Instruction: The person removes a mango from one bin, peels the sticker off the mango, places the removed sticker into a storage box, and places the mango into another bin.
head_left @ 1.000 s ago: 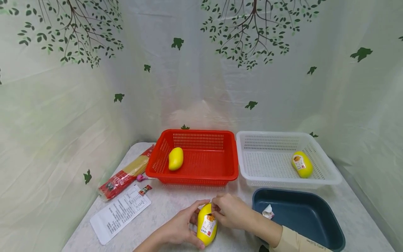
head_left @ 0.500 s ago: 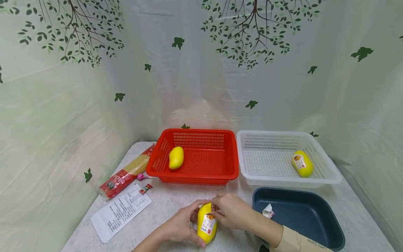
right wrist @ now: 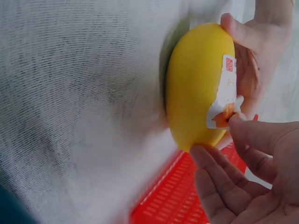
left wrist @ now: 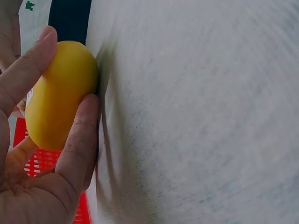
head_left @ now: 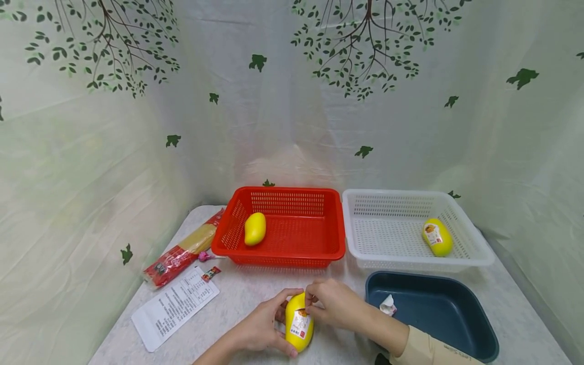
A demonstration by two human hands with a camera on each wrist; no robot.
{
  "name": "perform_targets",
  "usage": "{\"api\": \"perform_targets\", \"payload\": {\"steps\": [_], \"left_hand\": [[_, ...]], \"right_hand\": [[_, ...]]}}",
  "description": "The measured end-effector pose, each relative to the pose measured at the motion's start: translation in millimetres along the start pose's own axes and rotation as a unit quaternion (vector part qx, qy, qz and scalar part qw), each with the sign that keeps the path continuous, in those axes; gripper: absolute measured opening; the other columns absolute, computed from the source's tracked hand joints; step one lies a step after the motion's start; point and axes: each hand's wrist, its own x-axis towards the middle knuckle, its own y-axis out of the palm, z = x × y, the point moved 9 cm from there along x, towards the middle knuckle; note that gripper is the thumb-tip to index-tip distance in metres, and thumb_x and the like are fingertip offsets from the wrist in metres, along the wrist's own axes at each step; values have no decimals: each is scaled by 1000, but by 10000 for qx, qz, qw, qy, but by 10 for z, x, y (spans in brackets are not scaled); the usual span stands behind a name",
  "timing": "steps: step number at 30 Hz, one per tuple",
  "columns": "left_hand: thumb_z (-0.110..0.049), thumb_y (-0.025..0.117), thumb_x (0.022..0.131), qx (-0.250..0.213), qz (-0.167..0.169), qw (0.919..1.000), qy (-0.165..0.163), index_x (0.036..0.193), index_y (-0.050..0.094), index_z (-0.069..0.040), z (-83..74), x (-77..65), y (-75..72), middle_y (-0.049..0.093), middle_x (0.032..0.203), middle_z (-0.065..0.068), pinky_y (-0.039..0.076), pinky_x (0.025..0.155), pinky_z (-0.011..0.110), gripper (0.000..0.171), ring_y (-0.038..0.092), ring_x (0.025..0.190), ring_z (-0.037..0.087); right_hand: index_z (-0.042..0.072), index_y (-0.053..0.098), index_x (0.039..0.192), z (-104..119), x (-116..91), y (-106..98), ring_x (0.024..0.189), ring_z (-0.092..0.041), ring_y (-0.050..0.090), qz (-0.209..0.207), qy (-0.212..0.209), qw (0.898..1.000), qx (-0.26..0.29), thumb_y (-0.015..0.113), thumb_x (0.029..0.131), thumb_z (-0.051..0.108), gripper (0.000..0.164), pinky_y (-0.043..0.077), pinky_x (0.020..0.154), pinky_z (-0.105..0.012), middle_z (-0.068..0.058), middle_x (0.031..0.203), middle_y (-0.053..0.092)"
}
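A yellow mango (head_left: 292, 345) stands on the table near its front edge. My left hand (head_left: 261, 324) grips it from the left, thumb at its near end and fingers round the far side; the left wrist view shows the fingers spread along the mango (left wrist: 63, 88). A white label (head_left: 301, 324) with a fruit picture is stuck on its side. My right hand (head_left: 336, 305) pinches the label's upper edge between thumb and index finger. In the right wrist view a small lifted bit of the label (right wrist: 224, 95) shows at those fingertips.
Behind, a red basket (head_left: 296, 256) holds one mango (head_left: 255, 229), a white basket (head_left: 388, 258) one labelled mango (head_left: 439, 246). A dark blue tray (head_left: 438, 309) with a crumpled white scrap (head_left: 388, 305) stands right. Left lie a noodle packet (head_left: 182, 253), a printed sheet (head_left: 175, 309) and small wrapped candies.
The mango has shifted very slightly to the left with both hands. My right fingertips stay at the label's upper edge, and the other things have not moved.
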Motion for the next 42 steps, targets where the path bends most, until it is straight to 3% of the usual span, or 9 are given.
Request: {"api": "perform_targets", "payload": {"steps": [6,15,25,34,42], "left_hand": [[-12,103,69,14,-37,10000,79,156,45,-39,-6,-8,3,66,118,0,56,77,24,108,65,96,13],[-19,102,72,-49,-58,9998,-178,156,45,-40,42,11,-11,65,120,0,57,78,24,104,65,98,17],[-16,102,72,-77,-111,9997,-198,158,43,-37,52,7,-23,63,121,3,56,78,23,106,65,99,19],[-14,102,71,-107,-152,9997,-180,158,42,-37,71,4,-28,62,121,4,57,81,25,108,65,100,20],[-18,102,71,-134,-151,9998,-66,158,44,-35,59,8,-27,62,122,4,58,80,24,106,66,99,18]], "right_hand": [[21,73,87,38,4,-1,74,1,57,16,-42,10000,-82,85,92,18,14,57,76,-17,10,85,71],[21,74,88,29,-5,-8,80,-1,63,129,-34,9999,88,85,92,16,12,61,84,-22,9,89,75],[22,73,88,25,-24,-7,84,-6,66,368,-126,9985,384,84,94,19,12,60,89,-22,11,92,75],[25,69,87,26,-47,-8,79,-9,63,457,-277,9967,606,83,95,21,16,51,77,-16,16,83,65],[25,67,88,62,-84,-26,81,-9,62,509,-629,9951,561,81,96,17,18,49,79,-16,17,85,64]]}}
